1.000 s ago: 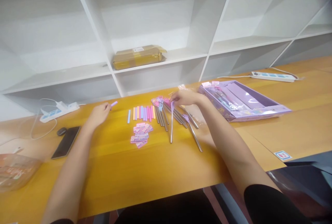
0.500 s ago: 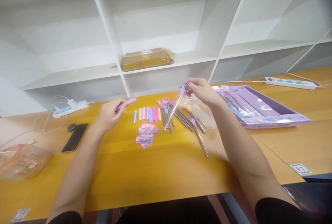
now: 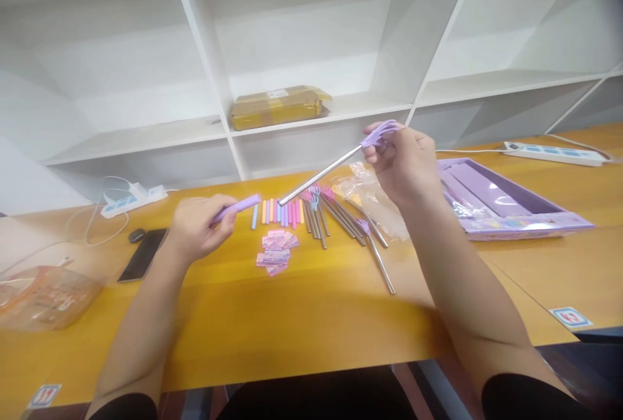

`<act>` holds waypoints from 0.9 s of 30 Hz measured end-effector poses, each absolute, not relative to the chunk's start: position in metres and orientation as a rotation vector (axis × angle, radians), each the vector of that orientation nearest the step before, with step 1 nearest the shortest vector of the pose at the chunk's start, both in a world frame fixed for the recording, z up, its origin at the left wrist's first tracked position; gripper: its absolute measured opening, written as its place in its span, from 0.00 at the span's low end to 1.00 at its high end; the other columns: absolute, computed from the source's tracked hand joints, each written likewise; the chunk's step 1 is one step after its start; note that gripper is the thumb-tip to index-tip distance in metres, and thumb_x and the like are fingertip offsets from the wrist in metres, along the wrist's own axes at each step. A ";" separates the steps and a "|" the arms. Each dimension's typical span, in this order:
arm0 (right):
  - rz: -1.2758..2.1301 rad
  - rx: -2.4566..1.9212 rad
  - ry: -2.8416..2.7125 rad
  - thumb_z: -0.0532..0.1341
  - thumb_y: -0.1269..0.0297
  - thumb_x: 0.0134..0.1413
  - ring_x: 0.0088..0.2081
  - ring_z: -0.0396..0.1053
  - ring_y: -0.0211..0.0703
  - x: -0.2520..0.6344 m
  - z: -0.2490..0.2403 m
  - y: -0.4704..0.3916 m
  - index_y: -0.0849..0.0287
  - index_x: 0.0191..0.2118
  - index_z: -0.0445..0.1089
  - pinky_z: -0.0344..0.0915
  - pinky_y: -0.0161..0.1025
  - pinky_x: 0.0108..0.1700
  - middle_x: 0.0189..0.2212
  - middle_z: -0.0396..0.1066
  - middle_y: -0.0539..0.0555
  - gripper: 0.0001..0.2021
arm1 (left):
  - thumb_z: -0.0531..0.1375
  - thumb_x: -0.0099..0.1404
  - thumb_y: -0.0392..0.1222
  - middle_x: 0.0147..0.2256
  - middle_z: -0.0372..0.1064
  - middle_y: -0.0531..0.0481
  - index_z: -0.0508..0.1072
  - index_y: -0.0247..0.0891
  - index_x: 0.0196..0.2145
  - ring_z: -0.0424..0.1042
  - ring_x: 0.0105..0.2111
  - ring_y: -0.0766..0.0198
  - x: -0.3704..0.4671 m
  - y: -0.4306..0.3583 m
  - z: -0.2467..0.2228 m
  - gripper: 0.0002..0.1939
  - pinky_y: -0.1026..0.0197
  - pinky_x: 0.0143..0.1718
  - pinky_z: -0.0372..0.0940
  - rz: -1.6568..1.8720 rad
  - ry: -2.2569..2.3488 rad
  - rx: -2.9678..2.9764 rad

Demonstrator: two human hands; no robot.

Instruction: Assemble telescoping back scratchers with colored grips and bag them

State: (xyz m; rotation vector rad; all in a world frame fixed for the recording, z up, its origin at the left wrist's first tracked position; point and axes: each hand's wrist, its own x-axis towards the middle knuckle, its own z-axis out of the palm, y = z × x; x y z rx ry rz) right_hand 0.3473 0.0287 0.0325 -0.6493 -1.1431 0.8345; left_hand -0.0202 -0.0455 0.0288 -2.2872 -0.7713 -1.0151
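Closed around a purple tube-shaped handle [image 3: 247, 204] is my left hand [image 3: 198, 225], held over the table left of centre. My right hand [image 3: 406, 160] is raised and pinches the purple hand-shaped head of a back scratcher [image 3: 324, 175]; its metal rod slants down to the left, with the bare tip apart from the purple handle. Between the hands lie a row of coloured handles [image 3: 294, 213] and several metal rods with hand-shaped heads [image 3: 341, 217]. One purple-headed rod [image 3: 380, 265] lies separately. Small pink printed cards [image 3: 276, 255] sit in a pile in front of the row.
A purple box [image 3: 511, 202] with wrapped items stands at the right, near clear plastic bags [image 3: 396, 222]. Left are a phone [image 3: 143, 256], a power strip [image 3: 134, 199] and an orange plastic bag [image 3: 53, 296]. A taped carton [image 3: 277, 108] rests on the shelf behind.
My right hand has moved up and to the right, and the back scratcher's rod has swung from steep to slanting left. My left hand still grips the purple handle, slightly lower.
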 end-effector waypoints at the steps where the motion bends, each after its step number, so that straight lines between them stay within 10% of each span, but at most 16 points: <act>1: 0.820 -0.638 -1.142 0.67 0.54 0.60 0.28 0.71 0.34 0.346 0.033 0.026 0.56 0.35 0.77 0.72 0.31 0.30 0.26 0.69 0.49 0.11 | 0.58 0.72 0.35 0.22 0.69 0.58 0.76 0.40 0.39 0.62 0.19 0.70 -0.019 -0.047 0.029 0.06 0.65 0.24 0.58 -1.017 -0.763 -2.285; 27: 0.601 -0.648 -1.314 0.62 0.54 0.68 0.37 0.77 0.40 0.328 0.024 0.015 0.53 0.38 0.72 0.79 0.41 0.39 0.39 0.72 0.54 0.10 | 0.59 0.70 0.37 0.20 0.70 0.56 0.77 0.42 0.31 0.64 0.19 0.69 -0.014 -0.053 0.029 0.10 0.63 0.24 0.59 -1.026 -0.874 -2.137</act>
